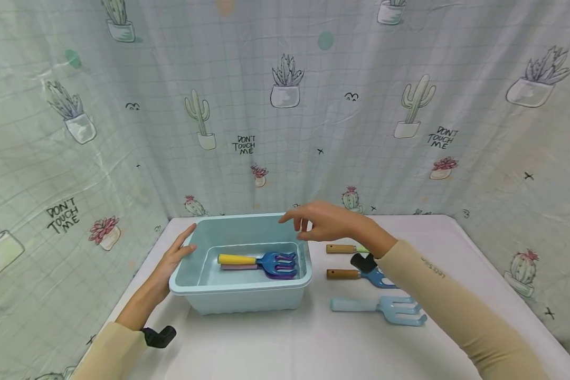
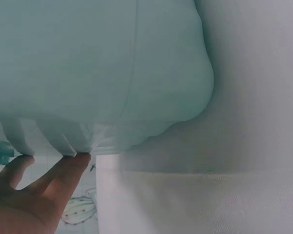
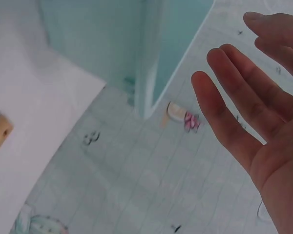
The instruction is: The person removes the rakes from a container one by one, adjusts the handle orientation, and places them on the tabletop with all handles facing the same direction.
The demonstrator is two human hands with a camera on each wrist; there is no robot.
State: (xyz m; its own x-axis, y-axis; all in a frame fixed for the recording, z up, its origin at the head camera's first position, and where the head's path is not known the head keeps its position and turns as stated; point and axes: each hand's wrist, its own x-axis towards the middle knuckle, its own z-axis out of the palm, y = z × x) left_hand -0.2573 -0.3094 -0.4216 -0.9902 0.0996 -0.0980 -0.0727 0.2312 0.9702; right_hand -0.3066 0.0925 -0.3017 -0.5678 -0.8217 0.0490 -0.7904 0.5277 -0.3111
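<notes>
A light blue plastic tub (image 1: 239,287) stands on the white table. Inside it lie a yellow-handled blue hand rake (image 1: 261,259) and a pink-handled purple one (image 1: 279,272) under it. My left hand (image 1: 176,254) rests with straight fingers against the tub's left rim; the left wrist view shows its fingertips (image 2: 71,163) touching the tub's underside edge (image 2: 102,73). My right hand (image 1: 313,221) hovers open and empty above the tub's back right corner, fingers (image 3: 229,122) spread in the right wrist view.
Right of the tub lie a wooden-handled tool with green (image 1: 344,248), a wooden-handled blue trowel (image 1: 361,274) and a pale blue hand rake (image 1: 385,307). A cactus-print curtain (image 1: 285,105) walls the table at back and both sides.
</notes>
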